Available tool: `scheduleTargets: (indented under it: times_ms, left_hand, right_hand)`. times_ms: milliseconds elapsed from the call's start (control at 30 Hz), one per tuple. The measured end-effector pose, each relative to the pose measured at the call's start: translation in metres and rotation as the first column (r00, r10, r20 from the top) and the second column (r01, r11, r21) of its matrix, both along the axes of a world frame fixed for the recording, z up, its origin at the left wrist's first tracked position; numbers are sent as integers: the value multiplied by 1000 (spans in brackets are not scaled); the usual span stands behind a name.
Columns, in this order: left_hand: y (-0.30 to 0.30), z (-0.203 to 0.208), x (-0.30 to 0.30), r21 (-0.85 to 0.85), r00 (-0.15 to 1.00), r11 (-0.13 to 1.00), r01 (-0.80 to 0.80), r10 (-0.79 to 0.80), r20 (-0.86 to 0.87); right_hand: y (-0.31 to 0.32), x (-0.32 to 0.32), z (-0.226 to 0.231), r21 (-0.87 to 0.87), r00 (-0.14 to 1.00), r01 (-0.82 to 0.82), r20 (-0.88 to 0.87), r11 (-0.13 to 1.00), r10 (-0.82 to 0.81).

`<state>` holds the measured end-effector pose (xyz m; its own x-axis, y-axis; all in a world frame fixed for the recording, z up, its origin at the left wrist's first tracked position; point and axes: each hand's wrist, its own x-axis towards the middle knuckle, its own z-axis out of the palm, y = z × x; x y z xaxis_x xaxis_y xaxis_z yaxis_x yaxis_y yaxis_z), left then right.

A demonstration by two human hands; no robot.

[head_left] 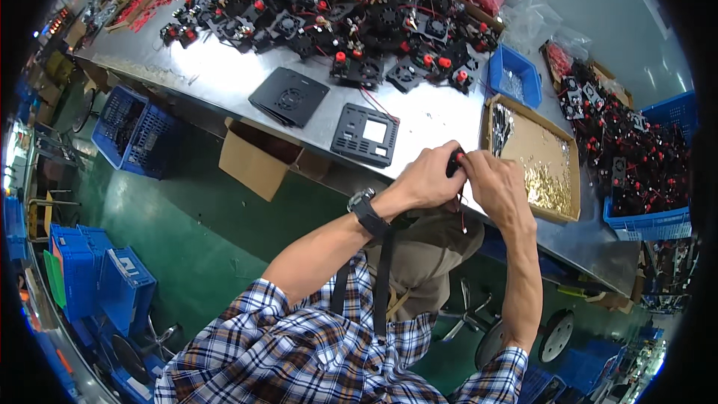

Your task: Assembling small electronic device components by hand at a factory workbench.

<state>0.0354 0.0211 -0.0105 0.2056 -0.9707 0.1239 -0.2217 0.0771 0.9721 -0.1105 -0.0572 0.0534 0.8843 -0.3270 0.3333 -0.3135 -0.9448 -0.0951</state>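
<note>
My left hand point(430, 177) and my right hand point(497, 185) meet above the near edge of the metal table. Between their fingertips is a small black part point(453, 162) with a red piece on it; my fingers cover most of it. A thin wire point(462, 218) hangs below the hands, its end red. Left of my left hand lies a black plastic housing point(366, 135) with slots and a rectangular opening. Farther left is another flat black housing point(289, 97) with a round fan grille.
A cardboard tray point(544, 141) with gold-coloured metal pieces point(550, 188) stands right of my hands. Behind it is a blue bin point(514, 75). Black fan assemblies point(359, 19) with red knobs and wires heap the table's far side. A blue crate point(647, 223) of similar assemblies stands far right.
</note>
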Motion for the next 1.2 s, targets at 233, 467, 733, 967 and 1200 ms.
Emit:
scheduleTargets:
  times_ms: [233, 467, 733, 967, 1200]
  left_hand:
    - [-1, 1, 5, -40, 999, 999, 17, -15, 50]
    - [0, 8, -1, -25, 999, 999, 45, -46, -16]
    - [-2, -3, 3, -109, 1000, 994, -18, 19, 3]
    - [-1, -2, 2, -96, 1000, 995, 8, -7, 3]
    - [1, -1, 3, -86, 1000, 996, -11, 13, 21]
  right_hand:
    - [-7, 3, 3, 14, 992, 21, -123, 1000, -19]
    - [-2, -1, -14, 79, 995, 57, 77, 995, -63]
    - [6, 7, -9, 44, 987, 43, 154, 998, -49]
    - [4, 3, -19, 153, 984, 144, 78, 978, -157]
    - [1, 9, -28, 139, 967, 98, 221, 985, -127]
